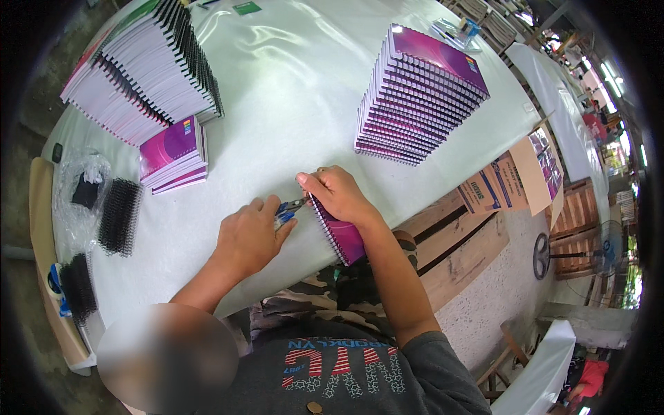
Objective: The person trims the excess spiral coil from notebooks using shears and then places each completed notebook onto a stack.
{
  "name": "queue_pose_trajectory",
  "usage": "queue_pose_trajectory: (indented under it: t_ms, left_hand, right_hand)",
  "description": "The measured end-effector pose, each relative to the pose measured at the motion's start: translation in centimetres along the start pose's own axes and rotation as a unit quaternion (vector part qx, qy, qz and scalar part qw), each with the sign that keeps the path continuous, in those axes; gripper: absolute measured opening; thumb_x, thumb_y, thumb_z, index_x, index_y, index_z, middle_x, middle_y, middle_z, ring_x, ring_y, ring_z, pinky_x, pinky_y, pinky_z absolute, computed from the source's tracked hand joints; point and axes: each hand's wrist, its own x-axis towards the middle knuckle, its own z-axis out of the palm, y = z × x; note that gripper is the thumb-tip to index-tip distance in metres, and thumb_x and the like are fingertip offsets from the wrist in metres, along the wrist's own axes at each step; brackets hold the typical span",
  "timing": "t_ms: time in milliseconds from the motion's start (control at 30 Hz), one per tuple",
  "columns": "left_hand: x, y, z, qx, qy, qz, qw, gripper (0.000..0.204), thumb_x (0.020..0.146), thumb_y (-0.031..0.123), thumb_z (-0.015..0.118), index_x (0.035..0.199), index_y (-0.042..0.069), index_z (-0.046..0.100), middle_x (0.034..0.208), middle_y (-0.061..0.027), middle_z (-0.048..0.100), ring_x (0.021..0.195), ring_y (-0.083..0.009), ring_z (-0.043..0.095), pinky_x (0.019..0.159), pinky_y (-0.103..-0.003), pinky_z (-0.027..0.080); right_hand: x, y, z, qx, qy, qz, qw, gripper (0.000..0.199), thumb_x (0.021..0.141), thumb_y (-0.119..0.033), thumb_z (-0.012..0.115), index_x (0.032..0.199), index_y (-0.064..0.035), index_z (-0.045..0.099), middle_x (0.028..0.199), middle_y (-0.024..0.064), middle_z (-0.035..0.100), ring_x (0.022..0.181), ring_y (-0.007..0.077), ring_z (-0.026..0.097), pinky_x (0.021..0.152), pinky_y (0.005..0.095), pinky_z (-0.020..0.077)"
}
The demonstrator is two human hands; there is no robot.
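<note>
My left hand (250, 234) is closed round the blue handles of a pair of pliers (286, 209). The tool's metal jaws meet the upper end of the spiral binding on a purple notebook (344, 238). Gripping that notebook by its top end, my right hand (337, 194) keeps it tilted over the table's near edge, with the coil side toward the pliers. Part of the cover is hidden under my right hand and forearm. Whether the jaws have closed on the coil wire is too small to tell.
A tall stack of purple spiral notebooks (422, 97) stands at the back right. Thick book stacks (149, 66) and a low purple pile (173, 152) stand at left, near black coils (120, 216). A cardboard box (494, 185) and wooden bench (456, 252) are at right.
</note>
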Motion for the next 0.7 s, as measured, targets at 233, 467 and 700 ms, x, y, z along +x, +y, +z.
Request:
queue_pose_trajectory:
  t_ms: [233, 467, 700]
  left_hand:
    - [2.6, -1.1, -2.2, 0.025, 0.196, 0.198, 0.96, 0.056, 0.076, 0.025, 0.069, 0.124, 0.006, 0.048, 0.109, -0.016, 0.056, 0.105, -0.0323, 0.05, 0.092, -0.041, 0.036]
    - [3.3, -0.3, 3.0, -0.322, 0.235, 0.084, 0.913, 0.032, 0.087, 0.0, 0.056, 0.118, -0.003, 0.053, 0.095, -0.0105, 0.063, 0.08, -0.0146, 0.059, 0.073, -0.027, 0.048]
    - [4.9, -1.0, 2.9, -0.604, 0.156, -0.011, 0.782, 0.02, 0.091, 0.006, 0.052, 0.11, 0.0, 0.054, 0.088, -0.0051, 0.06, 0.072, -0.0115, 0.056, 0.062, -0.021, 0.045]
  right_hand:
    - [-1.0, 1.1, -1.3, -0.028, 0.001, 0.043, 0.999, 0.051, 0.09, -0.045, 0.046, 0.063, -0.0058, 0.065, 0.058, 0.0124, 0.06, 0.058, 0.0287, 0.059, 0.062, 0.0375, 0.0454]
    - [0.2, -0.2, 0.0, -0.036, 0.032, -0.048, 0.998, 0.042, 0.087, -0.038, 0.049, 0.066, -0.0069, 0.066, 0.065, 0.0114, 0.063, 0.064, 0.0298, 0.061, 0.064, 0.0399, 0.0463]
    - [-1.5, -0.1, -1.0, -0.022, 0.04, -0.036, 0.998, 0.039, 0.087, -0.034, 0.049, 0.059, -0.0102, 0.063, 0.06, 0.0098, 0.06, 0.064, 0.0303, 0.059, 0.067, 0.0399, 0.0438]
